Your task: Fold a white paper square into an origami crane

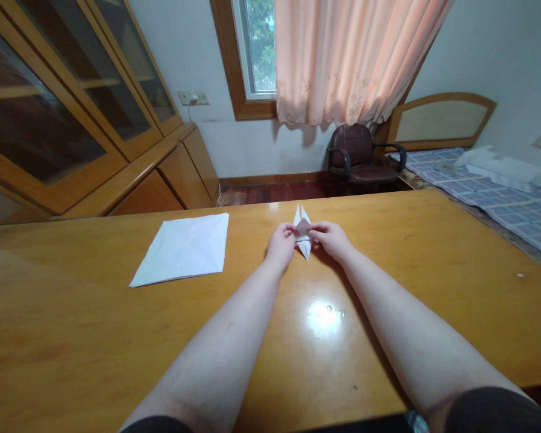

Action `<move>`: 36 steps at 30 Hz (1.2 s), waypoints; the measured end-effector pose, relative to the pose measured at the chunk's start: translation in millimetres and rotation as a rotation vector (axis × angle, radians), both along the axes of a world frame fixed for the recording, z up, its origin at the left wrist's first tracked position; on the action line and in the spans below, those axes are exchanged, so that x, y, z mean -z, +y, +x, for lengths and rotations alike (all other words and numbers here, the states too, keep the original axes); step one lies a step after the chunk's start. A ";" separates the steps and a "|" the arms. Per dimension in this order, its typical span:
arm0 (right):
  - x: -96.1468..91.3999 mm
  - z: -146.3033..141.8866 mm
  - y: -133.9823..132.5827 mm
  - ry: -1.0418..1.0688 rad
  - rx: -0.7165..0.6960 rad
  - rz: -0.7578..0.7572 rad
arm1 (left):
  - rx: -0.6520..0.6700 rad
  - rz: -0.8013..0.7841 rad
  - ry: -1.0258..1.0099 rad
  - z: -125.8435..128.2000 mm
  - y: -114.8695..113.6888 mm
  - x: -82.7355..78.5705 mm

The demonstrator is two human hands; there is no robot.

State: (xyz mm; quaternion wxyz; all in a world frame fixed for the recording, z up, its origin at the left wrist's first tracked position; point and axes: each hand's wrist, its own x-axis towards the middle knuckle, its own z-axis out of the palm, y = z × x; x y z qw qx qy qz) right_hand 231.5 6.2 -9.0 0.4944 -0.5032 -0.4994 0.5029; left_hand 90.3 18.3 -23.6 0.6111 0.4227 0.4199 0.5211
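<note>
A small folded white paper figure (303,231) with two pointed tips at the top rests on the wooden table (94,337) at its far middle. My left hand (281,245) pinches the figure's left side with closed fingers. My right hand (330,239) pinches its right side, fingertips pressed on a small folded flap. Both forearms stretch forward over the tabletop. A creased square sheet of white paper (184,249) lies flat to the left of my hands, apart from them.
A wooden cabinet with glass doors (72,108) stands along the left wall. Beyond the table are a dark office chair (360,153), a window with a peach curtain (351,60), and a bed with a blue checked cover (500,198) at right.
</note>
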 end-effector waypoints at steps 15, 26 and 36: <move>-3.0 -3.3 -3.9 -0.070 0.066 0.006 | 0.095 -0.091 -0.018 -4.1 -8.9 -11.1; -1.9 2.2 -2.1 0.026 -0.037 0.046 | 0.004 0.038 0.085 -2.1 -3.0 -0.2; 0.5 1.8 0.7 -0.004 0.069 -0.005 | -0.019 -0.048 0.019 -1.6 -6.0 -9.8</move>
